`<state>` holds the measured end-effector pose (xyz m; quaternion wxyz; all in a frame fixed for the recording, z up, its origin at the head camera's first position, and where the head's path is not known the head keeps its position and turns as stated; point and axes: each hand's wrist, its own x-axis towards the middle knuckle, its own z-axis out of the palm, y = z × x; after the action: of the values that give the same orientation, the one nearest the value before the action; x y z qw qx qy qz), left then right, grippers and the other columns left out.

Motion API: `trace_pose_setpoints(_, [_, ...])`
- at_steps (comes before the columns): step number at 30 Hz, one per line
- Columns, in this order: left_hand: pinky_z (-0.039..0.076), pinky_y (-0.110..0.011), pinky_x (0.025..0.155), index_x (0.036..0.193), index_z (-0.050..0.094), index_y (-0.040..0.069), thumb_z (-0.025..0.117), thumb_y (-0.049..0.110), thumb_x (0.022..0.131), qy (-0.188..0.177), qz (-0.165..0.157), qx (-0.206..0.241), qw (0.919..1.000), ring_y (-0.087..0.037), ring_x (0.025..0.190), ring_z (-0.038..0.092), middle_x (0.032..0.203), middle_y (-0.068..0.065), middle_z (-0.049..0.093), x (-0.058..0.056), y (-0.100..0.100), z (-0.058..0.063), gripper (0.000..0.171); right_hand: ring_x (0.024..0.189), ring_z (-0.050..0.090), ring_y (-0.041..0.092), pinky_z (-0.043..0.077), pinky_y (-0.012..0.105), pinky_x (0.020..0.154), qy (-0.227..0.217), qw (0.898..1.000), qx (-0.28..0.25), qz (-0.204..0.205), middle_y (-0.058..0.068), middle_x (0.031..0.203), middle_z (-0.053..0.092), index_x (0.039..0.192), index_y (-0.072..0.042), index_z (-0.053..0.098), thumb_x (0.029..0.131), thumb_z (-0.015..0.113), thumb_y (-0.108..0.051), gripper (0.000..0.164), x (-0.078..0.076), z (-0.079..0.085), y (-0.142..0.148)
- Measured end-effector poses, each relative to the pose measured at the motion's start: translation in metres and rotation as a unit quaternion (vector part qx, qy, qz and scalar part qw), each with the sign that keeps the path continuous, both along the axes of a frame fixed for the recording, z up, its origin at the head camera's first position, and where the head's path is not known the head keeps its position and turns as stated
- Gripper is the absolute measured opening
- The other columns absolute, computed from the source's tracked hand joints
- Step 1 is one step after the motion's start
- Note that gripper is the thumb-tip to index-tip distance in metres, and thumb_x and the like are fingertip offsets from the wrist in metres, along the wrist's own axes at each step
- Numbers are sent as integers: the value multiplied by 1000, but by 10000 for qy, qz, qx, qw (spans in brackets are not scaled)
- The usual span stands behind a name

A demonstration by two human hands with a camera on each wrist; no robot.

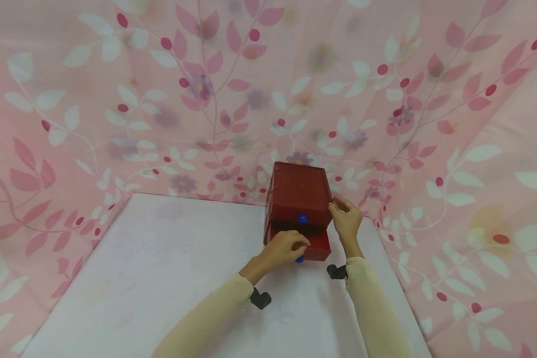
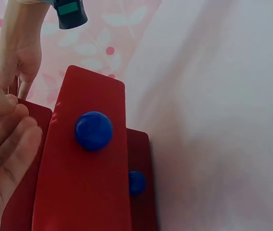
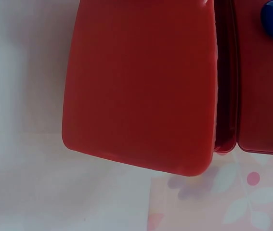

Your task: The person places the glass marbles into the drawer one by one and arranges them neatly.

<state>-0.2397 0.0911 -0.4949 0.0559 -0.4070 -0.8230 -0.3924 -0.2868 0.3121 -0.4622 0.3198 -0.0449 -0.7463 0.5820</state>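
A small red drawer cabinet (image 1: 299,184) stands at the table's back, with one drawer (image 1: 317,252) pulled out. In the left wrist view this drawer's front (image 2: 83,178) carries a round blue knob (image 2: 93,131); another blue knob (image 2: 137,183) shows on the drawer front behind. My left hand (image 1: 285,247) hovers at the open drawer's left front, its fingers loosely bent, thumb close to the index finger, and nothing visible held. At the cabinet's right side, my right hand (image 1: 346,217) touches the edge with its fingertips. A plain red panel (image 3: 141,86) fills much of the right wrist view.
The white table (image 1: 170,268) reaches out to the left and front of the cabinet. Pink leaf-patterned cloth (image 1: 232,99) rises behind and beside it. Dark wrist-worn devices sit under both cuffs, the left one (image 1: 261,299) and the right one (image 1: 336,271).
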Motion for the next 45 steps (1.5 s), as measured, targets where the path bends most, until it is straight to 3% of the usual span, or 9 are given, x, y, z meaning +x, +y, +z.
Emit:
trace_pose_setpoints(2, [51,-14,79,103,74,13,67,14,93,-61,-17,132,9999,-1,81,61,89,7,69,3,-1,-4,12,86,69,16,54,15,73,-13,10000,-2,-74,21,101,71,104,3,73,80,75,1,24,-1,-1,1])
trace_pose_setpoints(6, [52,-14,62,101,72,10,57,20,100,-733,-129,402,9964,1,62,57,76,8,67,10,-2,-9,18,82,68,7,55,16,74,56,9999,17,-120,19,100,71,104,3,73,79,75,1,25,-2,-1,2])
trace_pose_setpoints(9, [51,-19,52,100,71,7,48,27,104,-1413,-164,564,9882,-4,53,55,71,8,64,16,-5,-12,30,81,68,5,55,16,73,49,9999,52,-129,18,99,72,103,3,73,79,76,0,25,-2,-1,3])
trace_pose_setpoints(13, [49,-26,42,101,71,10,39,35,106,-2064,-169,622,9764,-10,48,56,68,7,66,22,-8,-16,41,81,67,5,55,16,73,23,9999,75,-152,18,99,72,104,2,74,79,76,-1,25,-2,-1,4])
trace_pose_setpoints(19, [48,-30,38,107,71,11,30,49,105,-2819,-235,272,9588,-22,52,61,71,8,68,26,-12,-31,56,81,67,7,55,15,72,72,9995,169,-242,19,97,72,103,3,74,79,76,0,24,-2,2,4])
trace_pose_setpoints(23, [46,-27,41,108,70,11,27,52,104,-3116,-246,56,9499,-26,58,64,72,9,69,29,-11,-48,59,81,67,7,55,15,72,84,9997,137,-207,19,97,71,103,3,73,79,76,0,25,-2,0,5])
trace_pose_setpoints(29, [42,-25,38,105,67,9,28,50,105,-3548,-155,418,9339,-28,56,65,73,5,71,29,-5,-66,56,81,68,7,55,16,73,76,9998,61,-171,19,99,71,103,3,74,79,76,0,25,-2,-4,5])
trace_pose_setpoints(38, [35,-22,37,113,67,6,30,49,105,-3471,159,588,9359,-22,54,66,79,3,73,28,6,-73,57,85,69,13,55,16,74,30,9999,5,-136,20,100,71,105,3,73,79,77,0,26,-4,-4,7])
trace_pose_setpoints(45, [48,-33,41,102,68,5,36,48,104,-3661,440,921,9250,-34,61,66,81,-7,73,26,8,-74,53,91,68,36,54,13,71,62,9999,67,138,32,100,67,106,12,69,80,73,6,27,8,13,-4])
